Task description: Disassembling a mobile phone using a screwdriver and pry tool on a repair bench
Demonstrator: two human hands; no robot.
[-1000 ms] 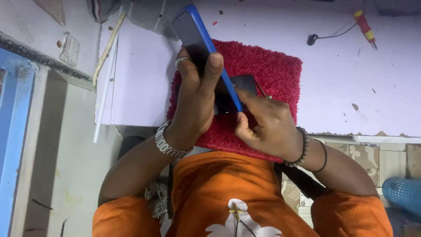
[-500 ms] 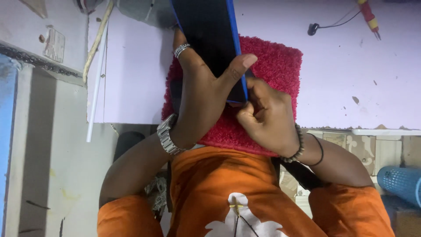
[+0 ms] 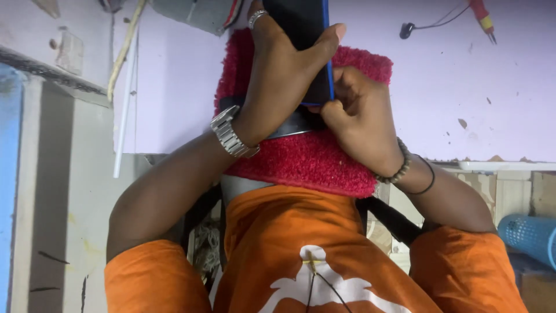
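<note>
Now, the scene line by line:

Left hand: the left hand (image 3: 278, 75) sits at upper centre of the frame, fingers wrapped around a smartphone (image 3: 301, 35) with a blue edge, thumb pressed across its dark face.

Right hand: the right hand (image 3: 362, 124) lies just right of centre, fingers curled and pinched at the phone's lower corner; whether a small tool sits between them I cannot tell.

Phone: it stands nearly upright and runs out of the top of the frame, above a red towel (image 3: 307, 156) spread on the bench (image 3: 463, 87).

Under the phone: a dark flat part (image 3: 289, 123) lies on the towel, mostly hidden by the wrists.

Change: a second ago the phone lay tilted lower over the towel with more of its length in view; since then it has been lifted toward the camera, and the right hand has shifted from its side to its bottom edge. I judge the work has moved to the lower corner of the casing.

Around: a red-handled screwdriver (image 3: 482, 16) lies at upper right, a black cable end (image 3: 408, 29) beside it, a blue basket (image 3: 530, 235) at lower right.

Wrists: a metal watch (image 3: 231, 134) on the left, a beaded bracelet (image 3: 397, 165) on the right.
</note>
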